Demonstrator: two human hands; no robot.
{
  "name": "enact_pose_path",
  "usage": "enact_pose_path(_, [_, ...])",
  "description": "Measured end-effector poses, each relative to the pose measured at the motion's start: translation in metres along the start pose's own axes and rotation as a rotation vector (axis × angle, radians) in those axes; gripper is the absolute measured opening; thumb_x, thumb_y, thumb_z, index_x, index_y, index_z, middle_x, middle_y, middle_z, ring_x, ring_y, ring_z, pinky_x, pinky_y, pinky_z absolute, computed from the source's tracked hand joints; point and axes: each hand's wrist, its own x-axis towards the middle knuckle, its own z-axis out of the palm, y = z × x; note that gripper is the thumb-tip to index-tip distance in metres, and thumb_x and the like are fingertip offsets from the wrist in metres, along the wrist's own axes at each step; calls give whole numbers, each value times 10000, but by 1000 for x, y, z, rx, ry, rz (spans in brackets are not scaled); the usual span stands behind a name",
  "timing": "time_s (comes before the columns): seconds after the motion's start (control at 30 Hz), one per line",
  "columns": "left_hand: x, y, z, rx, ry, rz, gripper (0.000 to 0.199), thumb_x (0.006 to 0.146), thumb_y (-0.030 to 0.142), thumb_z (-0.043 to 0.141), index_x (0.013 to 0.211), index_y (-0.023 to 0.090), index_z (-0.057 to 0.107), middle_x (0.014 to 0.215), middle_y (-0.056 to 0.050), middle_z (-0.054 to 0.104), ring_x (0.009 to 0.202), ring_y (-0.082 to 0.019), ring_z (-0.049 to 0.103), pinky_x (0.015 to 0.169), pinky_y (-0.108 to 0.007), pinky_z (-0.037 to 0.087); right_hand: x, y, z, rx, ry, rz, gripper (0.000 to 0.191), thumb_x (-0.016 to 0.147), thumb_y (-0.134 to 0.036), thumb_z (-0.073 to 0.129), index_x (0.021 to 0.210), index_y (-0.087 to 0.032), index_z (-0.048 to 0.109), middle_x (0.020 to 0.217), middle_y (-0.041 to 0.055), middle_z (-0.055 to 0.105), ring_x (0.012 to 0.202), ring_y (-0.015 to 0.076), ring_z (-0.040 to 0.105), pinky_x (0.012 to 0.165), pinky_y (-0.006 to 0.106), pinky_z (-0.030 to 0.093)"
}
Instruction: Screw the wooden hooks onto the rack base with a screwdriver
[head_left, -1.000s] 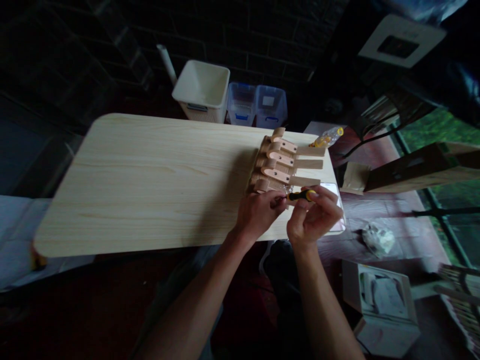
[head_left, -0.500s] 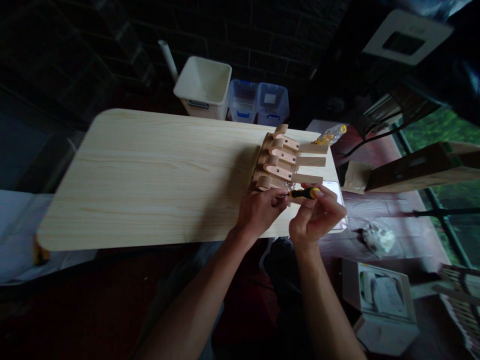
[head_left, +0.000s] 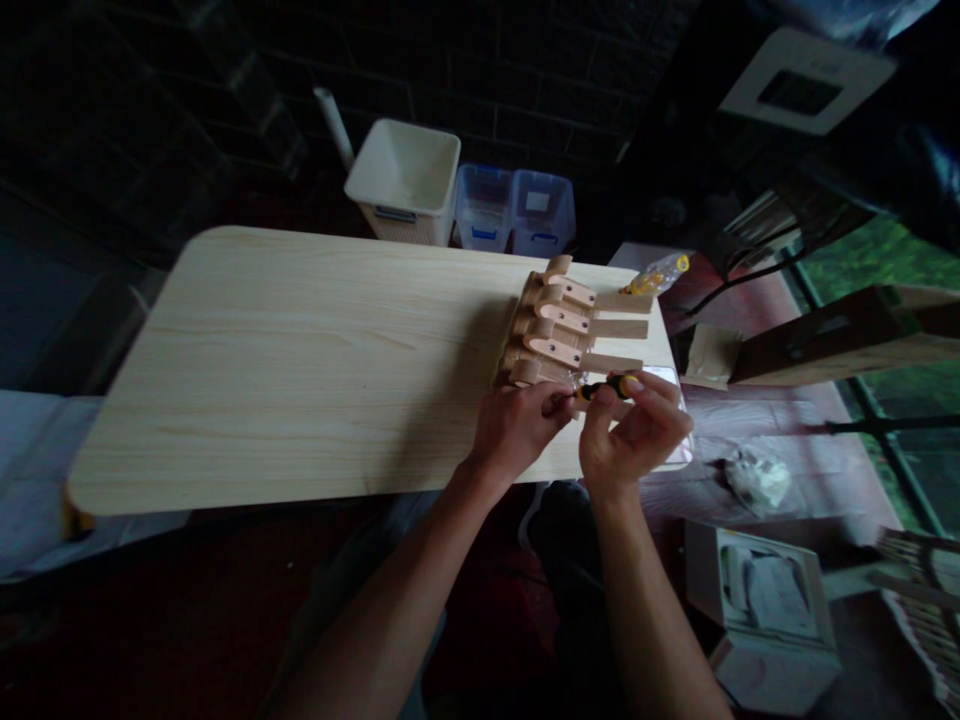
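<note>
A wooden rack [head_left: 556,322] with curved blocks and flat pegs lies at the right end of the light wooden table [head_left: 300,370]. Dark screw heads show on several of its blocks. My right hand [head_left: 634,440] grips a yellow-and-black screwdriver [head_left: 619,385], which points left at the rack's near end. At the screwdriver's tip, my left hand [head_left: 517,425] is closed in a pinch against the nearest block. Whatever lies between those fingertips is too small to make out. The screwdriver's tip is hidden by the left fingers.
A clear bottle with a yellow end [head_left: 660,275] is at the table's far right corner. Beneath my right hand lies a pale flat sheet or device [head_left: 681,452]. Beyond the far edge stand a white bin [head_left: 405,170] and clear plastic boxes [head_left: 486,205]. An opened carton [head_left: 765,590] sits on the floor at right.
My right thumb has shifted up onto the screwdriver handle as the fingers turn it. Both hands stay at the rack's near end. The view has tipped slightly.
</note>
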Motion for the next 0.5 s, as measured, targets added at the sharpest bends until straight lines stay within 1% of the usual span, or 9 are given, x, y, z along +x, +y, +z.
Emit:
enact_pose_path(0.07, [-1,1,0,-1,8,-4,161,980,343,764,1100,300,861,929,1,872,851,-164,808,673,-210,504,0,-1,0,30,-1,-1,329,941,-179,758,1212,-288,606,1081,16,644,944,166,721,810,348,638])
enact_pose_path(0.13, [-2,1,0,-11,13,1,177,986,330,754,1123,290,859,904,-2,870,822,-158,804,676,-211,510,-1,-3,-1,71,-15,12,275,988,-203,696,1233,-289,606,1103,24,645,957,175,744,828,377,650])
enact_pose_path(0.27, [-5,0,2,-19,28,13,197,990,313,749,1152,285,856,874,-9,866,815,-158,810,691,-215,531,-6,-7,-4,82,-48,53,197,1063,-245,561,1253,-287,590,1178,61,659,1038,213,771,840,428,677])
enact_pose_path(0.37, [-5,-1,3,-15,40,9,200,989,319,751,1158,297,855,903,-8,872,847,-163,818,696,-215,538,-8,-10,-5,48,-61,56,207,1062,-244,548,1263,-295,553,1185,64,655,1053,226,773,838,448,688])
enact_pose_path(0.5, [-5,-1,3,-11,31,2,205,992,322,743,1164,304,853,906,-1,872,864,-167,821,688,-211,531,-6,-10,-4,32,-64,17,242,1028,-208,585,1257,-283,557,1153,55,647,1029,215,763,875,449,677])
